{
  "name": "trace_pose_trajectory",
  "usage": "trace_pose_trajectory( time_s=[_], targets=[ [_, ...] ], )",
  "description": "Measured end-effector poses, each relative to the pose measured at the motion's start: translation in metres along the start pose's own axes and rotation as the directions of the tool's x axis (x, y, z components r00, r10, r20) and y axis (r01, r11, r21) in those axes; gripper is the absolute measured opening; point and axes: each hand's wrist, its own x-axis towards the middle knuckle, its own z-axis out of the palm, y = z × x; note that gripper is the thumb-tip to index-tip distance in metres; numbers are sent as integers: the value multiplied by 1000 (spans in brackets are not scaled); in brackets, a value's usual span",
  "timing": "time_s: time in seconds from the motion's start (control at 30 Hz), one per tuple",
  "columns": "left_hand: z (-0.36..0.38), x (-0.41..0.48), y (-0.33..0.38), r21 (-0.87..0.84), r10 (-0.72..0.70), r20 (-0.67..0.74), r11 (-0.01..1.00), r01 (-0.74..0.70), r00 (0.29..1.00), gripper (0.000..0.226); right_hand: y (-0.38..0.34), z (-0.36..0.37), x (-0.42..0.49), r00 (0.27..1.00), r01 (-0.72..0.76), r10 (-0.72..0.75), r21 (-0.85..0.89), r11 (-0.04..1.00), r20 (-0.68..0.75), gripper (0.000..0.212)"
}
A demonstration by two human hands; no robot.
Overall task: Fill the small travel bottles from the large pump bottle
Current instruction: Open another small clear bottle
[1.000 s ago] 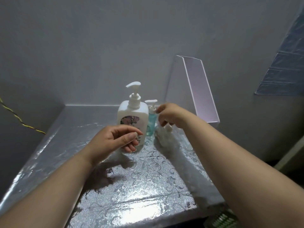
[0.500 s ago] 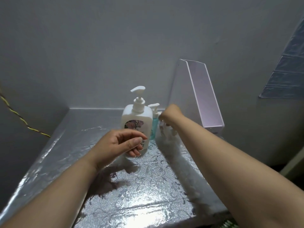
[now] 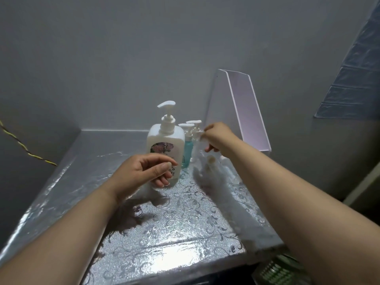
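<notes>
Head view: big white pump bottle (image 3: 165,149) stands upright near the back of the silver patterned table (image 3: 168,227), with a teal travel bottle (image 3: 188,148) just beside it on its right and a clear one (image 3: 195,132) just behind that, both with white pump tops. Left hand (image 3: 144,173) hangs in front of the big bottle's lower body, fingers loosely curled, holding nothing, contact with it unclear. Right hand (image 3: 216,136) is pinched on a small white piece at the clear bottle's pump; a white angled panel (image 3: 246,112) leans on the wall behind.
</notes>
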Motion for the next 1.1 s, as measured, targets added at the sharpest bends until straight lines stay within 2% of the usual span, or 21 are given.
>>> trace_pose_trajectory(
  time_s=[0.03, 0.1, 0.13, 0.2, 0.27, 0.33, 0.37, 0.43, 0.47, 0.53, 0.6, 0.73, 0.9, 1.03, 1.1],
  targets=[
    [0, 0, 0, 5, 2, 1, 1000, -2, 1000, 60, 1, -4, -4, 999, -7, 12, -153, 988, 35, 11],
    [1, 0, 0, 8, 4, 7, 1000, -4, 1000, 61, 2, -5, -15, 992, 24, 34, -441, 897, 122, 19],
    [1, 0, 0, 7, 5, 10, 1000, -5, 1000, 61, 4, -2, -19, 983, 41, 61, -531, 846, 173, 17],
    [0, 0, 0, 7, 10, 15, 1000, -10, 1000, 61, 11, 5, -25, 971, 93, 71, -639, 763, 227, 22],
    [0, -1, 0, 9, 18, 19, 1000, -18, 1000, 60, 16, 9, -28, 978, 109, 38, -658, 745, 204, 24],
    [-1, -1, 0, 9, 23, 18, 1000, -23, 1000, 58, 15, 6, -27, 980, 83, 39, -579, 811, 195, 18],
    [-1, -1, 0, 12, 24, 15, 1000, -24, 1000, 57, 13, 2, -26, 979, 56, 46, -481, 875, 198, 19],
    [0, -1, 0, 41, 33, 12, 999, -33, 999, 58, 6, -5, -30, 964, 36, 11, -169, 985, 266, 21],
    [1, -1, 0, 58, 39, 14, 998, -40, 999, 59, 2, -8, -34, 949, 48, -47, 3, 999, 313, 18],
    [1, 0, -1, 57, 45, 23, 997, -47, 999, 58, -9, -10, -46, 914, 70, -170, 271, 960, 367, 20],
    [1, 0, 0, 47, 60, 28, 997, -61, 998, 59, -19, -6, -59, 900, 112, -259, 388, 915, 351, 30],
    [0, 0, -2, 56, 78, -22, 995, -77, 997, 71, -30, 7, -74, 911, 188, -321, 432, 882, 258, 40],
    [0, 0, -1, 16, 101, -60, 995, -101, 993, 48, -31, 12, -75, 923, 274, -355, 393, 877, 147, 37],
    [1, 0, 5, -92, 65, -43, 993, -69, 997, 46, -26, 17, -68, 879, 440, -476, 355, 825, 15, 34],
    [-1, 0, 7, -138, 53, -40, 989, -58, 998, 47, -24, 18, -68, 853, 457, -520, 411, 789, 48, 27]
  ],
)
